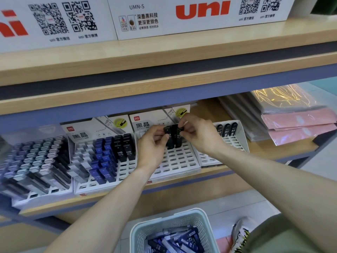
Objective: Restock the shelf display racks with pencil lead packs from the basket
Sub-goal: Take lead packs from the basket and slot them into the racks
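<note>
Black HB lead packs [173,136] upright at frame centre — long axes vertical, ends over the rack [175,161] slots.
Left hand [152,143] and right hand [196,134] pinch them from either side — equally near.

There is one view only, from a wide-angle camera on the person's head. It looks forward and down at the shelf [164,84], from close, about an arm's reach away. The racks [175,161] lie in the middle of the frame, the basket [169,219] at the lower edge, and white boxes [182,15] along the top.
</note>
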Tool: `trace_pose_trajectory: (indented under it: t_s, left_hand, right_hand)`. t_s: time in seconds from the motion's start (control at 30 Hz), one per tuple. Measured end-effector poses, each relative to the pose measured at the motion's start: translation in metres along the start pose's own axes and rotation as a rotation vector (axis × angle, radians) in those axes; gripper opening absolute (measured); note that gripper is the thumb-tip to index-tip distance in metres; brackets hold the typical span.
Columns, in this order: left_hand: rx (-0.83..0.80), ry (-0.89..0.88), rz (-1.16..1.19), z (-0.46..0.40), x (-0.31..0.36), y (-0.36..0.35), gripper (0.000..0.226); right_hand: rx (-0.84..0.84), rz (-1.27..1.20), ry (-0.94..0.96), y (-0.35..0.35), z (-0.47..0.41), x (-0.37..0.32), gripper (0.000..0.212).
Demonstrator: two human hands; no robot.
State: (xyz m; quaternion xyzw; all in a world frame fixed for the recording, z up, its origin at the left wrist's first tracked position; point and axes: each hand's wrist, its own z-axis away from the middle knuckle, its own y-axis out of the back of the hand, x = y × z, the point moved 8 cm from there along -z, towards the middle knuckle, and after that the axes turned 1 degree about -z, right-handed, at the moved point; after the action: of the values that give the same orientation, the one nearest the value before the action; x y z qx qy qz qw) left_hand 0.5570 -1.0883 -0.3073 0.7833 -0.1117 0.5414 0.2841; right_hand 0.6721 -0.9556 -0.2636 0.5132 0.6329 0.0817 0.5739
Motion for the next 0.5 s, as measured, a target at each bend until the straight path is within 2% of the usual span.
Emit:
trace_pose_trajectory:
  t_s: [0.37,0.5]
  left_hand:
    - [-0.023,-0.027,-0.009,0.001,-0.009,0.002,0.022]
    - [-0.050,-0.064,-0.068,0.008,-0.011,0.001,0.033]
  right_hand:
    - [-0.019,0.016,0.042,-0.005,-0.001,-0.002,0.020]
    - [-0.010,0.038,0.047,-0.007,0.001,0.002,0.018]
